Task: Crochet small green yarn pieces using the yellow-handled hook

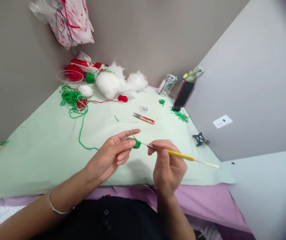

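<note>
Green crochet piece sits between the hands, pinched in left fingertips.

Single head-worn cam, looking forward and down over dark shirt at the lower edge. Wide view: left fingers and right fingers close, mid-frame; worktop stretches beyond, seen from above; back wall farthest. Dark curved border, upper right.

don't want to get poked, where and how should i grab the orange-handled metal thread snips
Probably by the rounded orange handle end, from above and the right: the orange-handled metal thread snips lie flat, with their pointed grey blades aimed left, away from that end.
</note>
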Action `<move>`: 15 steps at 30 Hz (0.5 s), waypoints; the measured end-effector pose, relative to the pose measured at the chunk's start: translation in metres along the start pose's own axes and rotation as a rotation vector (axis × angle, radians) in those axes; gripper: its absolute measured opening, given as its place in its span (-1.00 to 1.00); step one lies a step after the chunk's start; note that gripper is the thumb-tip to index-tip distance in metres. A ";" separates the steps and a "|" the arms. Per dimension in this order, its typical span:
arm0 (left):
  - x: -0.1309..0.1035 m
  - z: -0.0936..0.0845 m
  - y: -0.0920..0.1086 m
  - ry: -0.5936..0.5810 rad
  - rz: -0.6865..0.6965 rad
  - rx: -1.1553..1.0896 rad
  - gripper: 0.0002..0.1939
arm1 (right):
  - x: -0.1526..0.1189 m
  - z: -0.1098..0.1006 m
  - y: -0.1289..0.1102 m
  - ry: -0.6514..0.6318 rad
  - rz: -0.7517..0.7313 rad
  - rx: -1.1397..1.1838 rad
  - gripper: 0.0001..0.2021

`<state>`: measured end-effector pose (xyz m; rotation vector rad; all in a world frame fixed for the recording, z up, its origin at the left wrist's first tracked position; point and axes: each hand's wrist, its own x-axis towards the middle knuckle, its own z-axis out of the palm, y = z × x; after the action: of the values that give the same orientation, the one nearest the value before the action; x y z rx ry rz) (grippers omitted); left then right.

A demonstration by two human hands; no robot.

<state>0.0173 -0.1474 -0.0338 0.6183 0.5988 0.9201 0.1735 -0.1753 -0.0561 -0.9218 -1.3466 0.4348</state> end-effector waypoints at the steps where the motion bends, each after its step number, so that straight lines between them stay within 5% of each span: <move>1: 0.000 0.000 0.000 0.006 0.024 0.011 -0.52 | 0.003 0.000 -0.002 0.007 0.060 0.082 -0.77; 5: -0.001 0.004 -0.006 0.024 0.103 0.099 -0.52 | 0.006 0.003 -0.002 -0.078 0.054 0.061 -0.81; 8: 0.000 0.005 -0.012 0.071 0.146 0.105 -0.47 | -0.003 0.006 0.003 -0.073 -0.115 -0.176 -0.76; 11: 0.003 0.002 -0.013 0.043 0.048 0.022 -0.51 | -0.009 0.006 0.008 -0.041 -0.337 -0.376 -0.68; 13: 0.005 -0.001 -0.011 0.008 -0.038 -0.042 -0.57 | -0.007 0.003 0.008 -0.024 -0.298 -0.343 -0.71; 15: 0.006 -0.003 -0.007 0.006 -0.057 -0.086 -0.62 | -0.001 -0.001 0.006 -0.003 -0.102 -0.157 -0.77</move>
<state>0.0218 -0.1443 -0.0423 0.5187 0.5765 0.8894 0.1754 -0.1729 -0.0620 -0.9765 -1.4386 0.2547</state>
